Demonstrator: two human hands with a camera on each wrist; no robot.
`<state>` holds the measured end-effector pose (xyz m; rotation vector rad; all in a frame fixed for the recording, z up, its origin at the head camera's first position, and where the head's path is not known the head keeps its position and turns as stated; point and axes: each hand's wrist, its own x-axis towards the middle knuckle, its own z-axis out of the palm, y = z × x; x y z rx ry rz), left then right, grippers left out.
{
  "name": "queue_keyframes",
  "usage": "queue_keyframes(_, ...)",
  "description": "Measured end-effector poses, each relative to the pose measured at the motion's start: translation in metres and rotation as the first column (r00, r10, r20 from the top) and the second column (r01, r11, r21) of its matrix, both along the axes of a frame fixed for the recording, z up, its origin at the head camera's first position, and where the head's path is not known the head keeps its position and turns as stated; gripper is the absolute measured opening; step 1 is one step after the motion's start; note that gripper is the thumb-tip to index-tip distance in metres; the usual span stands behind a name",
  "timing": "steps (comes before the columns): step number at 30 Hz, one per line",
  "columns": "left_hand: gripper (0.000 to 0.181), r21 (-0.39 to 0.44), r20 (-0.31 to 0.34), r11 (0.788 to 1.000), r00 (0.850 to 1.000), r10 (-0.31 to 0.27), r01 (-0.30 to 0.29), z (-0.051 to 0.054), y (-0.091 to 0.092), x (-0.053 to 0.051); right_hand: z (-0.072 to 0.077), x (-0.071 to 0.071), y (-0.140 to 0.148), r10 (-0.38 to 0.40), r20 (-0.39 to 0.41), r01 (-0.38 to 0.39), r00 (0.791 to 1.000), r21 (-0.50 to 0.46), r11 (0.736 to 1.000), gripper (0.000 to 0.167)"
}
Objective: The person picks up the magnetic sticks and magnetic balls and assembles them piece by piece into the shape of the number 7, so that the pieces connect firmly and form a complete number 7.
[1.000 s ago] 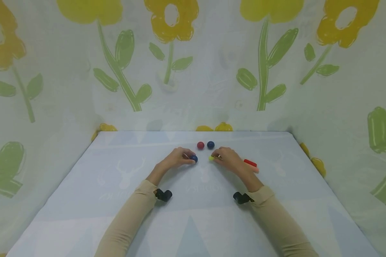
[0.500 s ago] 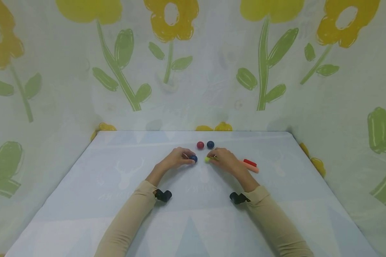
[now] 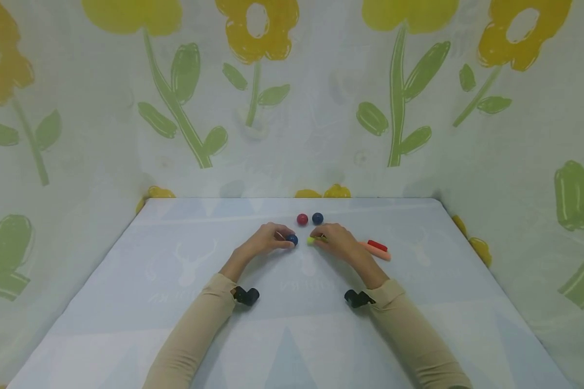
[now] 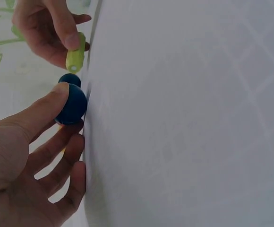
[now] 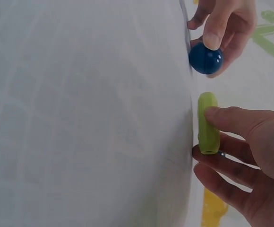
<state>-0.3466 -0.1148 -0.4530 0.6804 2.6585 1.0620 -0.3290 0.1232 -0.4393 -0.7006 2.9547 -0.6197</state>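
Note:
My left hand (image 3: 266, 239) pinches a shiny dark blue ball (image 4: 72, 106) between thumb and fingers, just over the middle of the table. My right hand (image 3: 339, 241) faces it and holds a short yellow-green rod (image 5: 209, 130) with a small hole in its end, pinched between thumb and fingers. A narrow gap separates the ball and the rod. Behind the hands, a red ball (image 3: 302, 219) and a second dark blue ball (image 3: 317, 218) sit side by side on the table.
To the right of my right hand lie a red rod (image 3: 377, 246) and an orange rod (image 3: 380, 252) next to each other. A pale patterned cloth covers the table (image 3: 199, 319). Flower-printed curtains (image 3: 316, 135) stand at its back and sides.
My right hand has shifted a little to the left with the yellow-green rod, closer to the blue ball. My left hand stays nearly where it was.

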Motion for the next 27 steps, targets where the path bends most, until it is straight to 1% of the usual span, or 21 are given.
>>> queue_keyframes(7, 0.037, 0.001, 0.002, 1.0, 1.0, 0.003, -0.003, 0.0, -0.001, 0.001, -0.001, 0.0, -0.003, -0.002, -0.006, 0.002, 1.0, -0.007, 1.0, 0.025)
queue_keyframes(17, 0.037, 0.013, -0.011, 1.0, 1.0, -0.017, 0.017, -0.002, -0.001, 0.0, -0.003, 0.0, -0.008, 0.003, -0.001, -0.003, 1.0, -0.014, 1.0, 0.024)
queue_keyframes(21, 0.037, 0.018, -0.004, 1.0, 1.0, -0.011, 0.011, -0.002, -0.001, 0.001, -0.003, 0.0, -0.01, 0.008, 0.005, -0.008, 1.0, -0.028, 1.0, 0.024)
queue_keyframes(27, 0.037, 0.017, 0.0, 1.0, 1.0, 0.0, 0.0, -0.002, 0.0, 0.003, -0.002, -0.001, -0.013, 0.016, 0.013, -0.015, 1.0, -0.026, 1.0, 0.023)
